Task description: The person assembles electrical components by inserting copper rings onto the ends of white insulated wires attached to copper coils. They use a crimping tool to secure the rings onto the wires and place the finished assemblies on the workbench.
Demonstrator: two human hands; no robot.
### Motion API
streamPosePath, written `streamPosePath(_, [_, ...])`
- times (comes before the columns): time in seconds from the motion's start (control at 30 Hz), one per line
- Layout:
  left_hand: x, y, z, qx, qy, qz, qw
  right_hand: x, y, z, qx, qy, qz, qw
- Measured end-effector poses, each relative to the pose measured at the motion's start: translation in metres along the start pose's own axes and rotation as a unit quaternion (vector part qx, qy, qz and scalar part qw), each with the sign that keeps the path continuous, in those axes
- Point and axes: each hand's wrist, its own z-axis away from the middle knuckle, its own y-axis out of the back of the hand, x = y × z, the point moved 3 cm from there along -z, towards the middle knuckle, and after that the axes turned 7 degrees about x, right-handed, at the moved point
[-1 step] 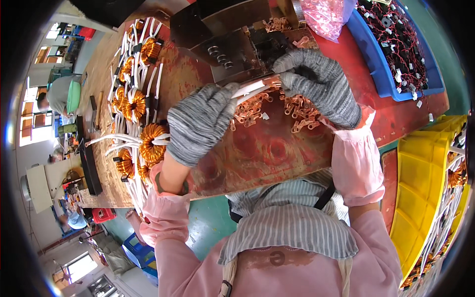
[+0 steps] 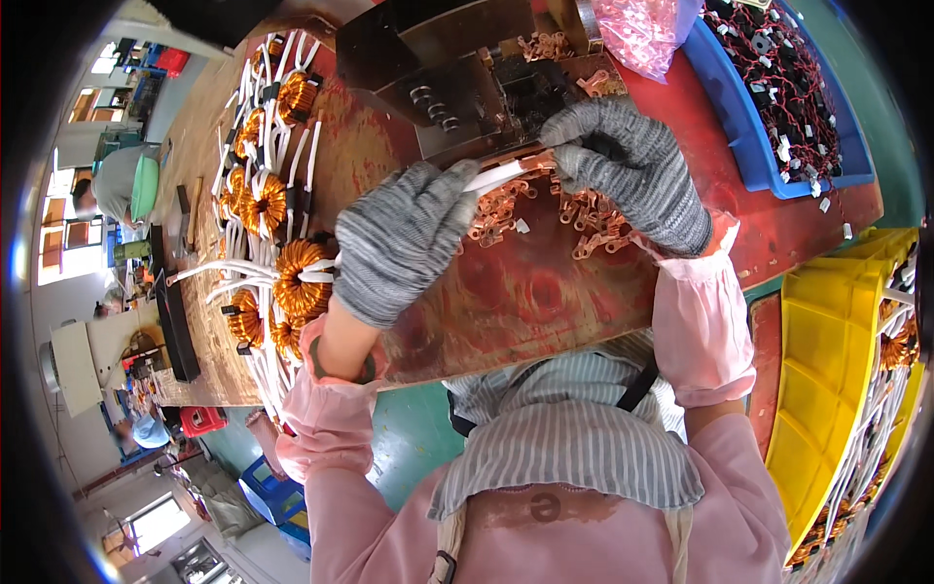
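My left hand (image 2: 401, 243), in a grey knitted glove, is closed around a white-sleeved wire (image 2: 498, 176). The wire's coppery end points right, toward my right hand (image 2: 637, 170), gloved alike. Thumb and fingertips of that hand pinch a copper terminal lug (image 2: 537, 162) at the wire end; whether the wire sits inside it is hard to tell. Both hands are just in front of a dark metal machine (image 2: 457, 107). Loose copper lugs (image 2: 498, 212) lie on the red table below the wire, with another heap (image 2: 591, 222) under my right hand.
Copper-wound ring coils (image 2: 302, 279) with white leads line the table's left side. A blue tray (image 2: 725, 122) of small wired parts stands at the right, beside a pink bag (image 2: 637, 34). Near right is a yellow crate (image 2: 827, 360) with more coils. People work in the left background.
My left hand has shifted slightly right, toward my right hand. Two white wire ends showed between the hands before; one shows now. The right hand has barely moved.
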Motion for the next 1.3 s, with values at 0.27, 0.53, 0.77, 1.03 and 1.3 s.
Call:
streamPosePath(0.27, [0.025, -0.028, 0.001, 0.065, -0.044, 0.056, 0.995, 0.01, 0.004, 0.027, 0.002, -0.065, -0.014, 0.998])
streamPosePath(0.53, [0.026, -0.031, 0.002, -0.002, -0.009, 0.088, 0.996, 0.019, 0.0, 0.03, -0.022, -0.052, 0.014, 0.998])
streamPosePath(0.77, [0.036, -0.043, 0.01, -0.065, -0.092, -0.083, 0.99, 0.019, -0.009, 0.035, 0.018, 0.052, 0.189, 0.98])
streamPosePath(1.03, [0.028, -0.017, -0.008, -0.097, -0.026, 0.055, 0.993, 0.017, -0.005, 0.035, 0.062, 0.008, 0.1, 0.993])
streamPosePath(1.3, [-0.032, 0.0, 0.001, -0.214, 0.139, 0.305, 0.917, 0.009, -0.011, 0.011, 0.046, 0.036, 0.054, 0.997])
